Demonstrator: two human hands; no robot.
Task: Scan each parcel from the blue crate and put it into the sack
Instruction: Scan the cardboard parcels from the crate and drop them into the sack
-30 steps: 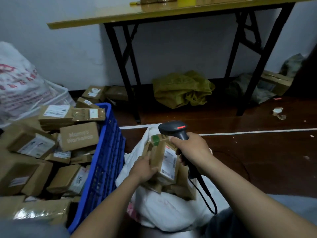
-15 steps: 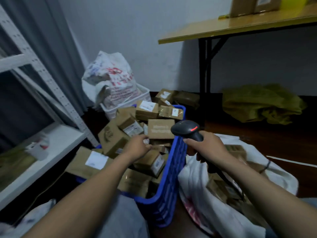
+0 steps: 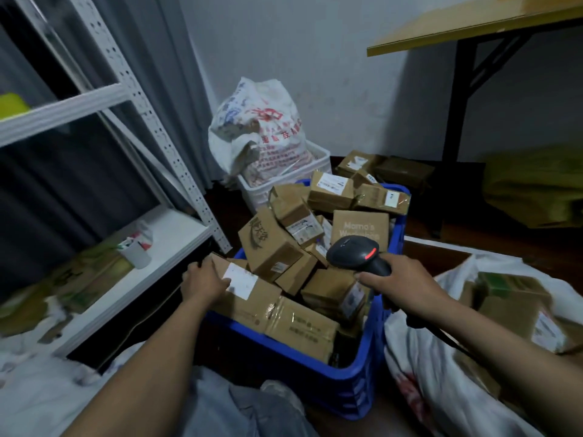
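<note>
Head view, the only one: we're at the pick step of the cycle. The left hand [image 3: 203, 283] is on a flat labelled parcel [image 3: 252, 305] lying at the near left corner of the blue crate [image 3: 315, 372]. Its fingers [image 3: 197, 268] curl over the parcel's far left edge and the thumb lies on top just beside the white label; the parcel looks not yet lifted. The right hand [image 3: 402, 283] holds the barcode scanner [image 3: 355, 253] over the crate's right side, fingers wrapped round the handle, red light showing, head pointed out over the pile and not at the label. The cable trails back toward the white sack [image 3: 419, 367], which sits open just beside the crate on the right with several parcels [image 3: 517, 307] already in it. The crate is heaped with brown boxes, so we judge the task far from done. Next move as we read it: lift the parcel free of the boxes leaning on it, turn the label up toward the scanner, aim and scan, then carry it right into the sack. The parcel is wide and one-handed, so it could tip or drag its neighbours. Around: a white metal shelf [image 3: 164, 247] to the left, a printed bag [image 3: 262, 137] behind the crate, and a yellow tabletop [image 3: 473, 29] top right.
</note>
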